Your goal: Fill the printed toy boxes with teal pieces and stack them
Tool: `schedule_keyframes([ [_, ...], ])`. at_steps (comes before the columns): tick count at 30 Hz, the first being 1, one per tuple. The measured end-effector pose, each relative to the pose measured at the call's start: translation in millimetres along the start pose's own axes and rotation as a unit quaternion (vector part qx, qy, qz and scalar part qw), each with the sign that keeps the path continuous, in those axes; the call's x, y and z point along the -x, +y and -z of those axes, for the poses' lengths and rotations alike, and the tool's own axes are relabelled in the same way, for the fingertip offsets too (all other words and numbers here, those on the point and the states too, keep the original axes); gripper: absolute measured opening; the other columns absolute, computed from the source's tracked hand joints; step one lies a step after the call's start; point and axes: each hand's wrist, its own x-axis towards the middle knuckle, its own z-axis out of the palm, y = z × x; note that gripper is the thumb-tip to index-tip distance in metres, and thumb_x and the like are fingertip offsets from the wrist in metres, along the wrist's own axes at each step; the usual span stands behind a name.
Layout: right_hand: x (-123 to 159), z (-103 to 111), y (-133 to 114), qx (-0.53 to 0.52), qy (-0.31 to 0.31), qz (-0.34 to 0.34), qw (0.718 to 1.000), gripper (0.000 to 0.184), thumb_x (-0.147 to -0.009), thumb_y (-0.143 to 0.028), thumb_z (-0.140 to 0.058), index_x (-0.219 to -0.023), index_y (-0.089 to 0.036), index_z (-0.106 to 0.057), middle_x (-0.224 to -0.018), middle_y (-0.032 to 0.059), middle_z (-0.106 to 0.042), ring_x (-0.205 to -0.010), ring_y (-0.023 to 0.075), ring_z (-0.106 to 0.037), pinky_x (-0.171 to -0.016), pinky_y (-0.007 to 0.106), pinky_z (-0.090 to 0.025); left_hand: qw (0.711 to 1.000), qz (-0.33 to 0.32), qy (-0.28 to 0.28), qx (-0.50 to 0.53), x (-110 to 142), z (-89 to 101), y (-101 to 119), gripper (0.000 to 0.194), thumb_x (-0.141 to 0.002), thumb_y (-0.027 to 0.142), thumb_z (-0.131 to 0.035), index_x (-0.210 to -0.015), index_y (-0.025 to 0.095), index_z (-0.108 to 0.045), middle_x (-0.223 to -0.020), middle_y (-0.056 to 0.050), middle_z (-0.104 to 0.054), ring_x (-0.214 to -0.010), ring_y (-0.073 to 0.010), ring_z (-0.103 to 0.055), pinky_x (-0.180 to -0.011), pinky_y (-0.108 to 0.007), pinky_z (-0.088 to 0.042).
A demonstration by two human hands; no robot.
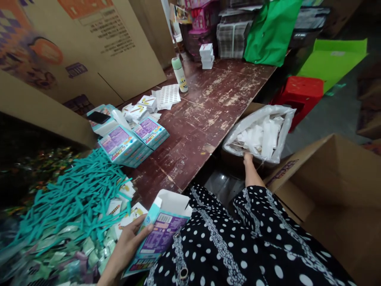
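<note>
My left hand (133, 234) is closed round a teal and purple printed carton (163, 234), tilted, with its top flaps up and a white inside. No contents show in the carton's mouth. Out to the right, my right hand (248, 157) is at the near rim of a plastic-lined box (287, 119) full of white paper packets (262, 137). Its fingers are small and mostly hidden there. Left of my left hand lie a heap of teal plastic sticks (80, 194), green foil packets (68, 250) and some printed cards (131, 216).
Strapped cartons (137, 141) stand on the worn red table (193, 131), a phone (99, 117) behind them. Farther back are a sticker sheet (168, 96), a bottle (179, 75) and a green bag (270, 31). A large open cardboard box (336, 178) and a red stool (303, 91) stand right.
</note>
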Motion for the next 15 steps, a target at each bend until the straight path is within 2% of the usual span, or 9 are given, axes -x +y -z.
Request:
schedule_keyframes([
  [2, -13, 3, -8, 0.007, 0.002, 0.012, 1.0, 0.037, -0.107, -0.034, -0.075, -0.138, -0.016, -0.069, -0.137, 0.0113, -0.07, -0.116, 0.0242, -0.073, -0.097, 0.044, -0.067, 1.0, -0.003, -0.007, -0.007, -2, 2.3, 2, 0.067, -0.075, 0.069, -0.092, -0.118, 0.018, -0.081, -0.118, -0.012, -0.085, -0.109, -0.0367, -0.08, -0.096, -0.04, -0.066],
  [5, -35, 20, -24, 0.015, -0.001, 0.015, 1.0, 0.028, -0.107, -0.028, -0.075, -0.131, -0.015, -0.071, -0.127, 0.009, -0.073, -0.105, 0.0201, -0.074, -0.088, 0.036, -0.068, 1.0, 0.007, -0.005, -0.014, -4, 4.6, 3, 0.066, -0.075, 0.07, -0.092, -0.115, 0.018, -0.082, -0.12, -0.012, -0.085, -0.113, -0.0384, -0.079, -0.098, -0.043, -0.066],
  [8, -58, 44, -41, 0.024, -0.007, -0.019, 1.0, 0.017, -0.108, -0.024, -0.074, -0.121, -0.013, -0.073, -0.113, 0.0064, -0.074, -0.09, 0.0155, -0.073, -0.075, 0.028, -0.065, 1.0, 0.018, 0.013, -0.009, -7, 4.0, 2, 0.068, -0.071, 0.072, -0.092, -0.112, 0.02, -0.083, -0.119, -0.012, -0.085, -0.119, -0.0411, -0.078, -0.097, -0.044, -0.068],
  [11, -76, 62, -52, 0.022, -0.006, -0.062, 0.998, 0.014, -0.107, -0.022, -0.075, -0.117, -0.012, -0.072, -0.105, 0.0036, -0.073, -0.082, 0.0129, -0.071, -0.071, 0.026, -0.064, 1.0, 0.025, 0.014, 0.0, -12, 0.8, 2, 0.068, -0.069, 0.071, -0.094, -0.114, 0.022, -0.083, -0.117, -0.01, -0.086, -0.115, -0.0405, -0.079, -0.1, -0.046, -0.067],
  [15, -86, 61, -57, -0.009, 0.023, -0.078, 0.997, 0.015, -0.106, -0.012, -0.073, -0.121, -0.012, -0.071, -0.1, 0.0013, -0.072, -0.077, 0.0109, -0.069, -0.07, 0.024, -0.063, 0.999, 0.028, 0.014, 0.005, -16, -2.9, 3, 0.069, -0.07, 0.07, -0.094, -0.118, 0.021, -0.083, -0.119, -0.01, -0.086, -0.117, -0.0405, -0.079, -0.109, -0.046, -0.063],
])
